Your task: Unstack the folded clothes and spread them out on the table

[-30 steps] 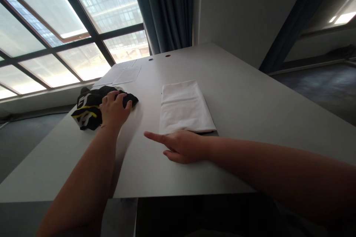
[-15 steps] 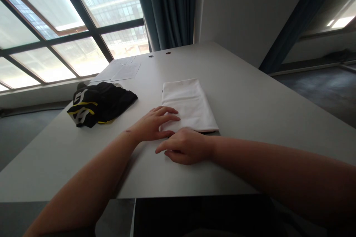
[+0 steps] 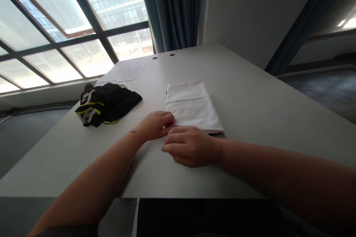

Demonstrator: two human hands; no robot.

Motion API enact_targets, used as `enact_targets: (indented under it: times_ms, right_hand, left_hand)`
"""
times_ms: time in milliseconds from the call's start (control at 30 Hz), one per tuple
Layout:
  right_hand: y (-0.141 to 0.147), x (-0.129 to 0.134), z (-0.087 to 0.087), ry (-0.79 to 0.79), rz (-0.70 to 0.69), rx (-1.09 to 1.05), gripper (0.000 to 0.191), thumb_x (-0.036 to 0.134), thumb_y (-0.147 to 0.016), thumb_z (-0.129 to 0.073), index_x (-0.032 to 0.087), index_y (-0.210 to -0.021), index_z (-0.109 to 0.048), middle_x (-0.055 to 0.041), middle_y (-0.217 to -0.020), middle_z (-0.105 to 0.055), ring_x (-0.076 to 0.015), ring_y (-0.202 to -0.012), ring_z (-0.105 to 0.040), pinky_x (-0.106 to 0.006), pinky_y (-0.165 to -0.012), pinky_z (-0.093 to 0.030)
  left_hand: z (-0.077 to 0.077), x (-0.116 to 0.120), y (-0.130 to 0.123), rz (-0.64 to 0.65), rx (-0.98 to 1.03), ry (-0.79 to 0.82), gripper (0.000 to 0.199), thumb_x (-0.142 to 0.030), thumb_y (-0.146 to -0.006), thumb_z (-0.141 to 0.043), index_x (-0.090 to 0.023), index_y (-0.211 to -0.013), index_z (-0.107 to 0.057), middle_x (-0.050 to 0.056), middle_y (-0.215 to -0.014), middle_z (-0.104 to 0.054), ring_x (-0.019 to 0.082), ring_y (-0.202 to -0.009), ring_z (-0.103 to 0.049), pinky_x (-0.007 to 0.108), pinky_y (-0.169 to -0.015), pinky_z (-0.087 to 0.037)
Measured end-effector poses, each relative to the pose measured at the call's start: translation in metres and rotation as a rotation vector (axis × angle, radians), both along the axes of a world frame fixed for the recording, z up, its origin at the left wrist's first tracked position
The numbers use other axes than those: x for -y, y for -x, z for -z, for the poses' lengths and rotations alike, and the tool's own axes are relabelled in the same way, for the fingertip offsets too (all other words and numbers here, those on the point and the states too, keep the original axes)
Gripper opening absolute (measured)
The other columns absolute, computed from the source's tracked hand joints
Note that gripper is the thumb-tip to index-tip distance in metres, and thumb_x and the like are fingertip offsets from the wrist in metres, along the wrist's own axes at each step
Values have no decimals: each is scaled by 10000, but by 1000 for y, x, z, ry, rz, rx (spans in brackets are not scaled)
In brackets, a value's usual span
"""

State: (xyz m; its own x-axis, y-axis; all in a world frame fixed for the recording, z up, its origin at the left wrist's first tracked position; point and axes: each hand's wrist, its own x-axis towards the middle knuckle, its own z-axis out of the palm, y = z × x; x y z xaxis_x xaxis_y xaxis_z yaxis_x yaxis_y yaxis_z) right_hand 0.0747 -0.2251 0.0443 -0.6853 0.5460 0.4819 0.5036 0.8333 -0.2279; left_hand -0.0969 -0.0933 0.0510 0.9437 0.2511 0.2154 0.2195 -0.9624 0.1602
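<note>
A folded white cloth (image 3: 191, 105) lies flat on the white table, with a thin dark layer showing under its near right edge. At its near left corner, my left hand (image 3: 157, 124) has its fingers curled down and closed on the fabric. My right hand (image 3: 191, 146) is just in front of the near edge, touching or almost touching the left fingertips. Its fingers are bent and closed; whatever lies inside them is hidden from view.
A crumpled black garment (image 3: 108, 103) with yellow and grey trim lies on the left of the table (image 3: 250, 118). Behind it are sheets of paper (image 3: 130, 72). Two round holes (image 3: 172, 54) sit near the far edge. Windows and a blue curtain (image 3: 175, 11) stand beyond.
My left hand's outstretched fingers have curled in and closed at the cloth's corner. My right hand's pointing finger has bent in with the others. The whole view has shifted slightly.
</note>
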Motion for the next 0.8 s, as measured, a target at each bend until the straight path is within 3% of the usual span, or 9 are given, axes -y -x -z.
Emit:
enact_targets:
  times_ms: [100, 200, 300, 367, 800]
  right_hand:
    - [-4, 2, -12, -142, 192, -79, 265, 254, -1013, -425, 182, -1059, -676, -115, -1160, -660, -249, -1126, -523, -420, -1028, -402]
    - [-11, -9, -12, -69, 334, -141, 243, 317, -1014, -420, 169, -937, -597, -125, -1069, -630, -233, -997, -511, -401, -943, -400]
    - [-17, -24, -4, 126, 321, -198, 266, 319, -1012, -401, 177, -800, -476, -76, -864, -574, -178, -816, -469, -324, -801, -387]
    - [-19, -28, 1, 175, 305, -218, 281, 307, -1006, -404, 184, -755, -428, -50, -789, -528, -163, -767, -437, -303, -750, -358]
    - [-19, -28, 3, 121, 194, -345, 262, 259, -995, -469, 186, -752, -403, -10, -753, -469, -139, -722, -401, -275, -700, -326]
  left_hand:
    - [3, 10, -6, 64, -4, -164, 80, -268, -910, -650, -204, -892, -694, 46, -935, -717, 207, -923, -662, 342, -863, -534]
    - [6, 30, -15, 167, 53, -274, 192, -351, -953, -628, -196, -987, -736, 83, -1033, -745, 259, -1034, -676, 389, -918, -567]
    - [10, 46, -21, 317, 50, -326, 287, -387, -1018, -546, -189, -1008, -754, 78, -996, -764, 253, -982, -698, 394, -918, -581]
    - [12, 49, -22, 360, 46, -334, 297, -370, -1034, -525, -190, -1008, -760, 72, -996, -771, 242, -955, -708, 391, -922, -582]
    - [10, 37, -17, 381, 137, -260, 328, -357, -1043, -490, -213, -1021, -784, 38, -1000, -789, 210, -927, -720, 333, -850, -593]
